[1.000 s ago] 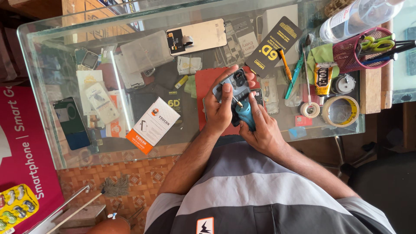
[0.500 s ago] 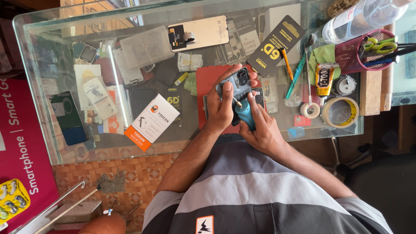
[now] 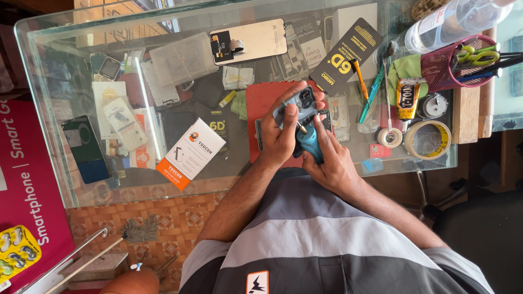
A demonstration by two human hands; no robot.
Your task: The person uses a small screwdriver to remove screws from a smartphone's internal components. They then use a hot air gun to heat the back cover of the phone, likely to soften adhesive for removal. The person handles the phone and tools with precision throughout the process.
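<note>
My left hand (image 3: 279, 135) grips a grey-blue phone (image 3: 297, 102) with its back and camera block facing up, held over a red work mat (image 3: 260, 100) on the glass counter (image 3: 65, 179). My right hand (image 3: 333, 162) holds a blue-handled screwdriver (image 3: 310, 142), and its metal tip points at the phone's lower part beside my left thumb. Both hands touch at the phone. A second dark phone body lies partly hidden under them.
On the counter lie a detached screen panel (image 3: 250, 41), a black flat package (image 3: 346, 54), an orange-and-white box (image 3: 190, 151), loose screwdrivers (image 3: 360, 80), a glue tube (image 3: 406, 98), two tape rolls (image 3: 427, 139), a pink mesh holder with scissors (image 3: 455, 65) and a plastic bottle (image 3: 452, 19).
Both hands stay on the phone and the screwdriver in the same spot. The view has only shifted slightly.
</note>
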